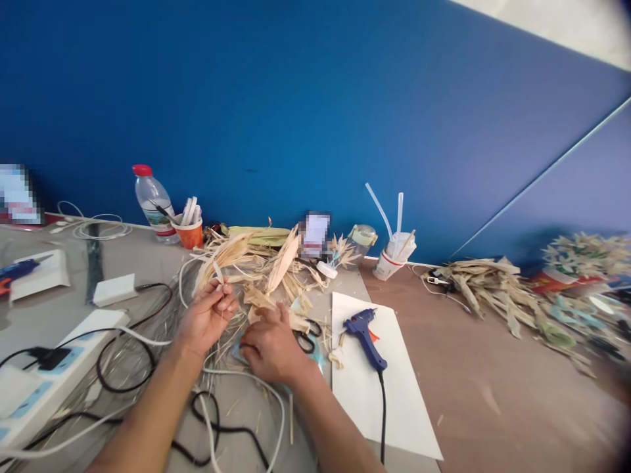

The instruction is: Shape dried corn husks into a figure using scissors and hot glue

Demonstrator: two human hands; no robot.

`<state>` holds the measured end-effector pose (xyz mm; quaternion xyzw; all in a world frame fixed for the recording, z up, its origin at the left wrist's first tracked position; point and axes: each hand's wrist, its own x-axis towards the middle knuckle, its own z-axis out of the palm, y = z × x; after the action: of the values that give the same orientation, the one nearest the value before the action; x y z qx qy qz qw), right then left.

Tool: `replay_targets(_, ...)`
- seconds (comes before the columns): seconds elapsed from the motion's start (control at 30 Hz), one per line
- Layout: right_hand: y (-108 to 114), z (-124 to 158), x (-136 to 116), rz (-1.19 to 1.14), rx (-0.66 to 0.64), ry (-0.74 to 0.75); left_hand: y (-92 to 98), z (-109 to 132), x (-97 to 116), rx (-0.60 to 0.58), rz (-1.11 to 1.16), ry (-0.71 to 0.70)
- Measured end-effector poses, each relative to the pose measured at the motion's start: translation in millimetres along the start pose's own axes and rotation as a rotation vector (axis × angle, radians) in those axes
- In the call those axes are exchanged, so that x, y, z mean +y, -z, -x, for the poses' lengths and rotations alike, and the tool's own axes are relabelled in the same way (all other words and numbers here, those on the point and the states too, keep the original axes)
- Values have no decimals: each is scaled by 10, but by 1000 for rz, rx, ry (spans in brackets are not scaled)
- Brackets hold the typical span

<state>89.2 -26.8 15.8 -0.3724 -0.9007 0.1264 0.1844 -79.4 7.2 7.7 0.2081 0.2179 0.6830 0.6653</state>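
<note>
Between the thumb and fingers of my left hand (211,309), a small pale strip (217,270), which looks like corn husk, sticks upward. My right hand (273,345) is low over the table to its right, fingers curled down. A dark curved edge shows at its thumb side, but what it grips is hidden. Black-handled scissors (306,338) lie just beyond its right side. Dried corn husks (283,259) are heaped behind both hands, and thin, loose fibres (217,351) spread below them.
A blue glue gun (365,338) lies on white paper (404,407) at the right. Left are a power strip (73,355) and tangled cables (197,453). A bottle (154,203), orange cup (190,231), phone (315,233), jar (362,240) and white cup (389,261) line the blue wall.
</note>
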Motion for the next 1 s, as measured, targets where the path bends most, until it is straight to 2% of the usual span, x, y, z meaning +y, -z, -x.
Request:
replay_targets(0.1, 18, 19, 99, 104, -3, -146, 3, 1, -5, -15, 12, 10)
replay_targets(0.2, 52, 30, 218, 169, 57, -302, -1, 3, -7, -23, 20, 20)
replay_targets(0.33, 47, 29, 282, 163, 130, -366, -4, 5, -9, -12, 25, 28)
replay_targets(0.53, 23, 16, 234, 142, 94, -326, 6, 3, -10, -23, 32, 32)
replay_targets(0.7, 51, 9, 125, 58, 149, -144, -1, 2, -14, -25, 31, 41)
replay_targets(0.77, 51, 14, 64, 14, 92, -57, -7, 6, -14, -21, 35, 41)
replay_targets(0.9, 1, 33, -65, -27, -104, 93, -17, 14, -7, -6, 43, 43)
replay_targets(1.0, -63, 29, -111, -19, -190, 79, -20, 19, 2, 1, 40, 43)
